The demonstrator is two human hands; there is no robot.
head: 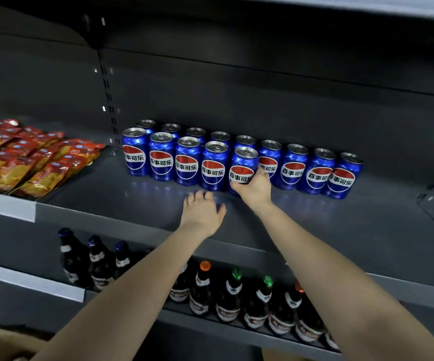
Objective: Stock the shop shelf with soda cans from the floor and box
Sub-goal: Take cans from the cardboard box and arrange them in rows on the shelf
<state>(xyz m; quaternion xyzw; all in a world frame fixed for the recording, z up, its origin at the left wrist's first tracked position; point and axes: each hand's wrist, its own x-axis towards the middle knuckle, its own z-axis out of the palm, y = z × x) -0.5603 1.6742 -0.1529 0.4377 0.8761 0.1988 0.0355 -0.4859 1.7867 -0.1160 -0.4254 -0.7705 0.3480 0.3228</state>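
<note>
Blue soda cans stand in two rows on the dark grey shelf. The back row holds several cans; the front row has several more, starting at the left. My right hand grips the lower part of the rightmost front-row can, which stands upright on the shelf. My left hand hovers just in front of the front row with fingers spread and relaxed, holding nothing.
Red and gold snack packets fill the shelf section to the left. Dark glass bottles stand on the shelf below. A shelf board runs overhead. A cardboard box corner shows at bottom left.
</note>
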